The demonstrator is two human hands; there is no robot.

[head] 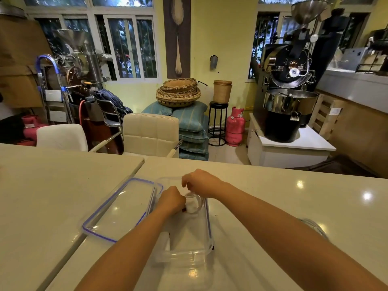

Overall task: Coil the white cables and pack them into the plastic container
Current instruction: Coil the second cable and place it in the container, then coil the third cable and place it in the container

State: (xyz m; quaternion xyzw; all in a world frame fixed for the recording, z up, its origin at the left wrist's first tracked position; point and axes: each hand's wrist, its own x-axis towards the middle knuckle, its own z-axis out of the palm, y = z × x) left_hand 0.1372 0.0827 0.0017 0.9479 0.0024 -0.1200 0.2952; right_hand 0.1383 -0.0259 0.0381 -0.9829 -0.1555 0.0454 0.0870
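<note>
1. The cable (pixel 196 204) is white and bent into a small loop, held over the far end of the container (pixel 209 232).
2. The left hand (pixel 171 199) grips the bundled part with curled fingers. The right hand (pixel 200 183) pinches the top of the loop.
3. The container is clear plastic and open. Its lid (pixel 117 208), which has a blue seal, lies flat just to its left.
4. A second cable (pixel 315 226) lies on the table (pixel 273 196), partly hidden by the right forearm.
5. The table is cream and glossy. Beyond it are pale chairs (pixel 150 133), stacked baskets (pixel 178 91), a pink gas cylinder (pixel 235 127) and a black roaster (pixel 289 85).
</note>
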